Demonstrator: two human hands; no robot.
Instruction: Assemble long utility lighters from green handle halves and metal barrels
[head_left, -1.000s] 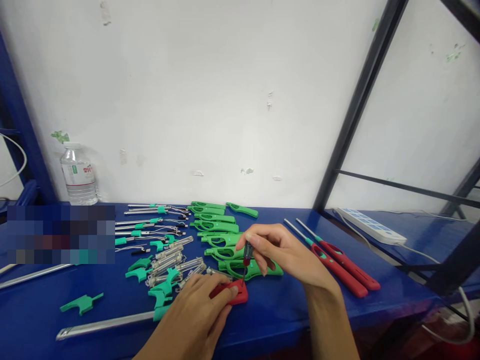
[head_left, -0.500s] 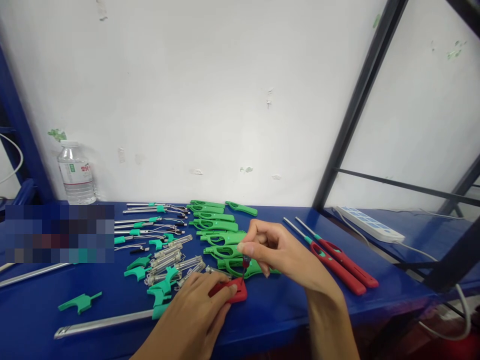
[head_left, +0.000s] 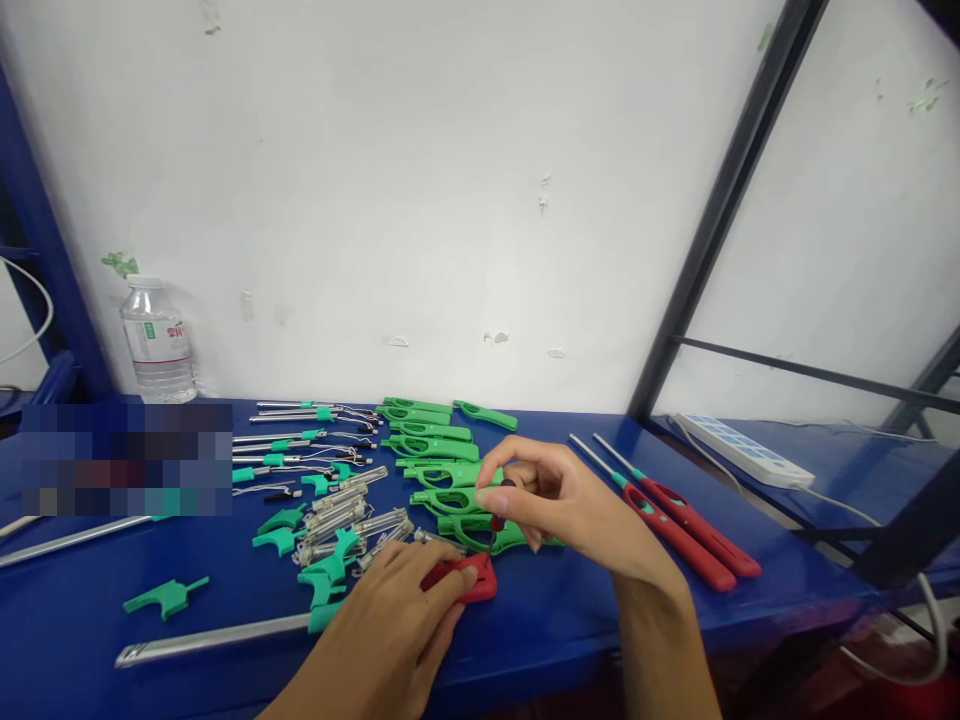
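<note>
A red lighter (head_left: 481,580) with a long metal tube (head_left: 217,638) lies across the front of the blue table. My left hand (head_left: 397,610) presses down on its red handle, thumb and fingers closed over it, hiding most of the handle. Between thumb and fingers my right hand (head_left: 532,492) pinches a small screwdriver (head_left: 497,522), held nearly upright. Its tip meets the handle's right end. Several green lighter shells (head_left: 439,474) lie just behind both hands. Clear plastic fuel tanks (head_left: 334,515) and teal triggers (head_left: 322,578) are heaped left of my left hand.
Two red lighters (head_left: 679,535) lie right of my right hand. Several metal tubes with wires (head_left: 300,445) are lined up at the back left, near a water bottle (head_left: 159,345). A white power strip (head_left: 742,450) rests beyond the dark metal post (head_left: 720,220). A pixelated patch covers the far left.
The view has shifted slightly. My right hand still holds the screwdriver on the red handle, with its fingers a little changed around the grip. My left hand stays in place.
</note>
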